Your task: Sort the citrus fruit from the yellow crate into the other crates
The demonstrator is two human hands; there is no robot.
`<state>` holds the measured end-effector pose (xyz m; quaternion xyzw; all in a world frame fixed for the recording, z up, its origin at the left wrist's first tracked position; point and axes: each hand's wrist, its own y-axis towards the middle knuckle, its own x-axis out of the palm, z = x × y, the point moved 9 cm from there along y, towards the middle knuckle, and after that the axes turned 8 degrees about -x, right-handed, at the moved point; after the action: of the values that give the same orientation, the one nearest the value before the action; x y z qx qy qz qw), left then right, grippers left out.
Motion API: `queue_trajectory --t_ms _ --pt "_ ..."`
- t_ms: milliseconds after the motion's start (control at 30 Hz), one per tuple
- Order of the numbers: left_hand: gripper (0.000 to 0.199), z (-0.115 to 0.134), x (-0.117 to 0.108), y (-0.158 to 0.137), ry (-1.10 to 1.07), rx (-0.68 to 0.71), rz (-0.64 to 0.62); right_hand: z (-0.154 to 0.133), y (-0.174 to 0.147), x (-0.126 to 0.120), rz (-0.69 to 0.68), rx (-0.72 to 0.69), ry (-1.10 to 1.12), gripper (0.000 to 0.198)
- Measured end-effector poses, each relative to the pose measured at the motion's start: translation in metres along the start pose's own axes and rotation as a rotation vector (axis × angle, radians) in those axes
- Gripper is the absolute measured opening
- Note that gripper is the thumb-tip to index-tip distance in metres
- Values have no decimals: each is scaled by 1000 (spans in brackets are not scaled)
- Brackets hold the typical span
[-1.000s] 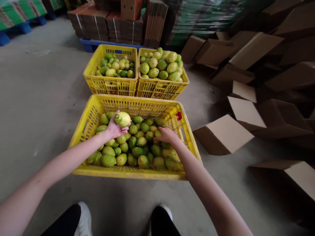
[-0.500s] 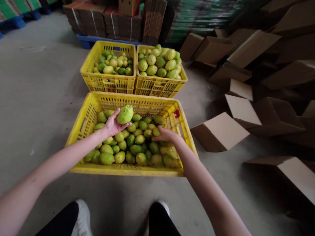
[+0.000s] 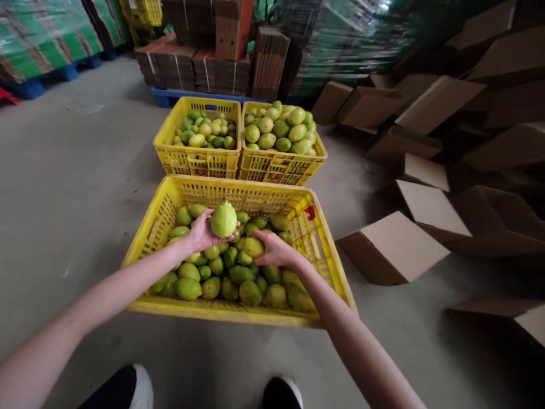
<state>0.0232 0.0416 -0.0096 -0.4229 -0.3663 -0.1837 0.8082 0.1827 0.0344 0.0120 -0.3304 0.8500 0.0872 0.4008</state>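
Note:
A large pale green lemon (image 3: 223, 220) rests in my left hand (image 3: 201, 233), fingers curled beneath it, above the near yellow crate (image 3: 170, 313). My right hand (image 3: 276, 250) is closed round a yellow-green lemon (image 3: 252, 247), just right of the left hand and over the pile. Many green and yellowish lemons (image 3: 240, 275) lie loose in this crate. The fingertips of my right hand are partly hidden behind the fruit.
Behind stand two more yellow crates of lemons, one on the left (image 3: 198, 156) and a fuller one on the right (image 3: 281, 162). Open cardboard boxes (image 3: 400, 244) crowd the floor at right. Flattened carton stacks (image 3: 174, 68) sit on a blue pallet (image 3: 164, 97) at the back.
My right hand has lifted a lemon from the pile and moved left towards my left hand. The lemon in my left hand has turned its stem end up. The view has tilted upward.

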Motion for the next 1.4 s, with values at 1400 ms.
queue_trajectory --t_ms 1400 --pt "61 20 46 -47 841 759 224 -44 -35 -43 892 -151 218 61"
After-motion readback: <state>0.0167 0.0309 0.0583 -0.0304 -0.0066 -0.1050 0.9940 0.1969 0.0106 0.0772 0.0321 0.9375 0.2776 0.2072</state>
